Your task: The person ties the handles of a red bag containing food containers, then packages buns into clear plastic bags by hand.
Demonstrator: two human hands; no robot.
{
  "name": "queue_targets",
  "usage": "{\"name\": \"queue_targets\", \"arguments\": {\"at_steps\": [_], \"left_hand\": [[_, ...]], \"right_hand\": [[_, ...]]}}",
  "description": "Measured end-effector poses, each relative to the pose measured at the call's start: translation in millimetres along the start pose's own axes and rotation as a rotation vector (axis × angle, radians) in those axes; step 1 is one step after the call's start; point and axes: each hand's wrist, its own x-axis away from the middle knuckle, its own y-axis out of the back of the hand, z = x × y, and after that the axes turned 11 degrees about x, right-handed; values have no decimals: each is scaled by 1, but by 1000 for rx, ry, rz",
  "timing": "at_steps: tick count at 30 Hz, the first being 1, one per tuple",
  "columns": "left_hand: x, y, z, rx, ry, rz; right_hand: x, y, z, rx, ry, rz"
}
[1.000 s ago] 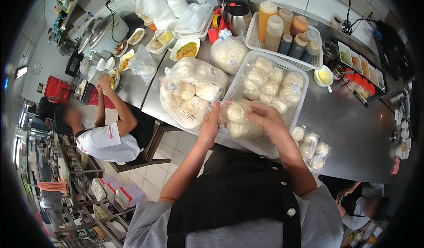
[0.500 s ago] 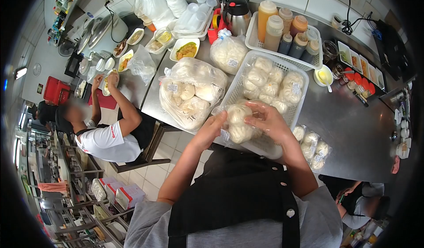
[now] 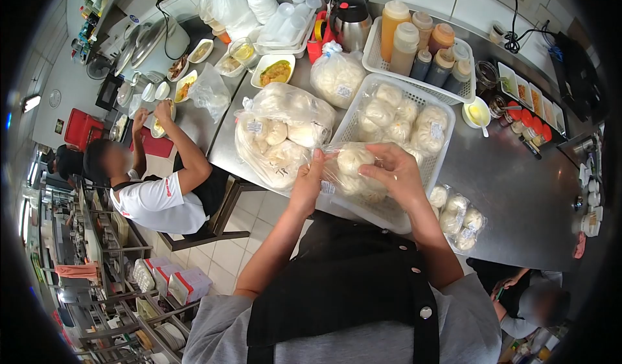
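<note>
A clear plastic bag of white buns [image 3: 355,159] hangs between my two hands over the near end of a white basket [image 3: 448,145]. My left hand [image 3: 310,181] pinches the bag's left side, where a small label shows. On its right side, my right hand [image 3: 396,172] has its fingers closed on the plastic. Bagged buns [image 3: 396,119] lie in the basket beyond my hands. To the left sits a large clear bag of buns [image 3: 285,132], and behind it a smaller knotted bag [image 3: 338,79].
More bagged buns [image 3: 457,216] lie by the table's near edge at right. Sauce bottles [image 3: 404,45] stand in a second basket. A white bowl [image 3: 477,114] with a spoon is right of it. A seated co-worker [image 3: 159,202] is at left, another person at lower right.
Against half a second ago, my hands have moved apart slightly and the bag is stretched between them. The co-worker's hands at left have shifted over the dishes.
</note>
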Motion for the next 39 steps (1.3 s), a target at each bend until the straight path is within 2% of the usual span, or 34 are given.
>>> {"name": "queue_targets", "arguments": {"at_steps": [3,5,8,11,13,16,23,26,28,39], "left_hand": [[-1,-4,-2,6,4,1],[-4,-5,-4,13,13,-10],[-11,3,2,70,136,-52],[-18,18,9,140,132,19],[-16,19,5,278,178,87],[-13,13,1,323,238,185],[-7,-1,-4,421,220,228],[-4,1,1,307,109,305],[-6,0,8,210,65,221],[-6,-2,11,265,25,161]], "right_hand": [[2,2,-1,51,47,-54],[2,5,-6,8,-31,-39],[2,4,-5,-53,12,-78],[1,16,1,22,49,-111],[-2,26,8,0,61,-93],[-5,27,9,-24,83,-63],[-6,17,10,-57,125,-28],[-6,16,3,-55,120,-26],[-6,12,1,-59,122,-19],[0,-14,-11,-140,130,-12]]}}
